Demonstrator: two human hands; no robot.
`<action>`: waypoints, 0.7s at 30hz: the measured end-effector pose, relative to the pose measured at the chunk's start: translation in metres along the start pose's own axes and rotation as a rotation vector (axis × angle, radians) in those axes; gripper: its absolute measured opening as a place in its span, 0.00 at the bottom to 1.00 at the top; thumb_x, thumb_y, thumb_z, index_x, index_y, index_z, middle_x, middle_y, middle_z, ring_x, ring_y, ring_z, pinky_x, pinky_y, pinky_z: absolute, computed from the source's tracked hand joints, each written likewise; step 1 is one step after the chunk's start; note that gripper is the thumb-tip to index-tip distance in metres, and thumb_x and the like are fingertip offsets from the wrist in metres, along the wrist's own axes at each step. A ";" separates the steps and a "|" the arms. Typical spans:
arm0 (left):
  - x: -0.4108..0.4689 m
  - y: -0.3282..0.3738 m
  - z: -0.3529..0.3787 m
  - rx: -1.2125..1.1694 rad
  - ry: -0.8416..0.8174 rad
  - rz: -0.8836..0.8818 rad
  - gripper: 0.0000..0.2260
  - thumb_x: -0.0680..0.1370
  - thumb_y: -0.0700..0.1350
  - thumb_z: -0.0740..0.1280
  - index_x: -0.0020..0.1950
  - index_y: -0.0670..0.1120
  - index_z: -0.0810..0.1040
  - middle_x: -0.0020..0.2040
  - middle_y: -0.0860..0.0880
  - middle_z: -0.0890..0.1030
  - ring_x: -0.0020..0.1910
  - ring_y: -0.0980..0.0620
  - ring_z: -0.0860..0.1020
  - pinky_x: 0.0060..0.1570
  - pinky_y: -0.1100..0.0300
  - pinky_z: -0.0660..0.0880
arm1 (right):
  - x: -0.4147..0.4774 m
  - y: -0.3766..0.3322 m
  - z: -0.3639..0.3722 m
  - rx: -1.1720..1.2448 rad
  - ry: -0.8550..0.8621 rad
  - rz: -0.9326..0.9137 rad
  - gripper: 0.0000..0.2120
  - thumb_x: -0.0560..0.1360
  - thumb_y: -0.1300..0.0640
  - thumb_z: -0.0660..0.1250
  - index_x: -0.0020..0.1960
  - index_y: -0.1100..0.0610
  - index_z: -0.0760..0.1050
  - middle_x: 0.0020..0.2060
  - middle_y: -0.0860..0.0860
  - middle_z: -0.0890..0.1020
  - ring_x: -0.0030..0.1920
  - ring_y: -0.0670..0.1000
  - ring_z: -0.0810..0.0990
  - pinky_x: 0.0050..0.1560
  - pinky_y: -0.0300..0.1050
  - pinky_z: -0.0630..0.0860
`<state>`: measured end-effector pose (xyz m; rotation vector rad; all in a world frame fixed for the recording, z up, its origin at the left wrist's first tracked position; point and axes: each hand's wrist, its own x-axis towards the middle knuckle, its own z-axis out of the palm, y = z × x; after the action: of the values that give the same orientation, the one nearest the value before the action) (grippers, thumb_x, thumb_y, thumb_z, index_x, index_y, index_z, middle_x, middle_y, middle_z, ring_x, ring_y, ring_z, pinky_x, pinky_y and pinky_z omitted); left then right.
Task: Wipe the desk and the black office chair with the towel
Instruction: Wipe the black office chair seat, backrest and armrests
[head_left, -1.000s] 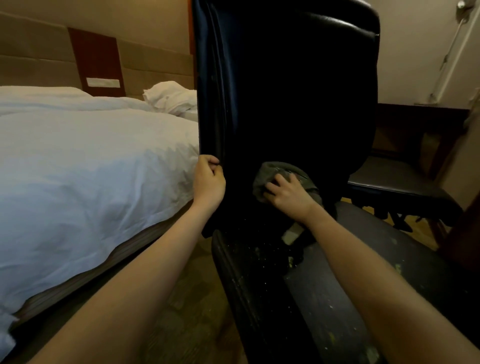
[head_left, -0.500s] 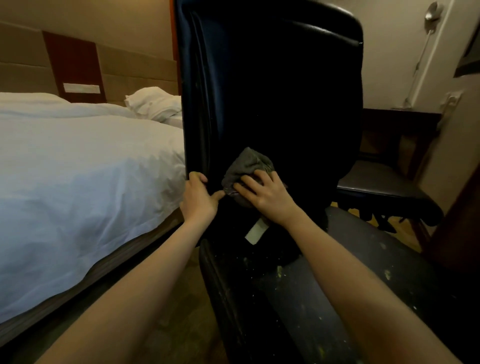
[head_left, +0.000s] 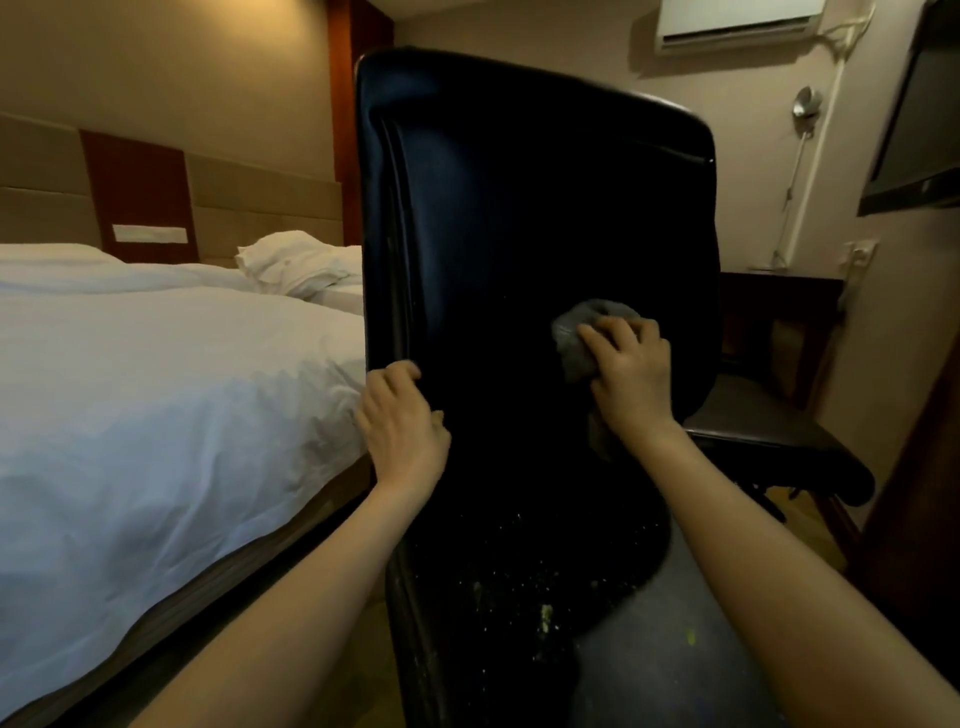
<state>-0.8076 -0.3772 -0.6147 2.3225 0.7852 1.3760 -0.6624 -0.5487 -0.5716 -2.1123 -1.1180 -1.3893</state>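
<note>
Grey towel (head_left: 576, 340) bunched against black office chair (head_left: 519, 208) backrest, mid-height, right of centre; our right grip (head_left: 631, 379) curling round it, pressing. We are sweeping it rightward and up from left edge half second ago. Left grip (head_left: 402, 421) clutching backrest's left rim, steadying. Speckled crumbs (head_left: 545, 618) lower down judged remaining.

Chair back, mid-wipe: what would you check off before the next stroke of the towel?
1. Towel bunched under the right hand, against the chair: ok.
2. Left hand grips the chair's left edge to steady it: ok.
3. Pale specks low on the chair wiped away: not ok, many lie there.
4. Upper part of the chair clean: cannot tell, too dark.
5. Gap between the chair and the bed: cannot tell, the left hand hides it.
</note>
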 end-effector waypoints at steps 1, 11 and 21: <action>0.006 0.004 -0.002 0.031 0.017 0.100 0.21 0.70 0.39 0.71 0.60 0.43 0.69 0.58 0.42 0.70 0.57 0.41 0.70 0.53 0.50 0.66 | 0.015 -0.016 0.002 0.030 0.105 -0.001 0.20 0.64 0.65 0.64 0.56 0.63 0.79 0.50 0.62 0.81 0.50 0.62 0.71 0.40 0.53 0.74; 0.044 -0.003 -0.013 0.214 -0.264 0.309 0.23 0.73 0.42 0.70 0.66 0.48 0.66 0.64 0.46 0.65 0.61 0.45 0.68 0.53 0.53 0.66 | 0.002 -0.061 0.056 0.069 -0.048 -0.127 0.22 0.66 0.63 0.59 0.58 0.60 0.79 0.49 0.57 0.82 0.48 0.57 0.67 0.39 0.51 0.76; -0.022 -0.054 0.010 -0.034 -0.788 0.026 0.29 0.77 0.38 0.64 0.75 0.48 0.57 0.74 0.42 0.58 0.71 0.38 0.60 0.67 0.40 0.61 | -0.043 -0.048 0.012 0.009 -0.539 0.127 0.23 0.74 0.62 0.63 0.68 0.52 0.71 0.64 0.53 0.74 0.62 0.60 0.67 0.58 0.49 0.68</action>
<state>-0.8224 -0.3477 -0.6637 2.5353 0.4669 0.3765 -0.7014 -0.5289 -0.6204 -2.5803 -1.1389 -0.7689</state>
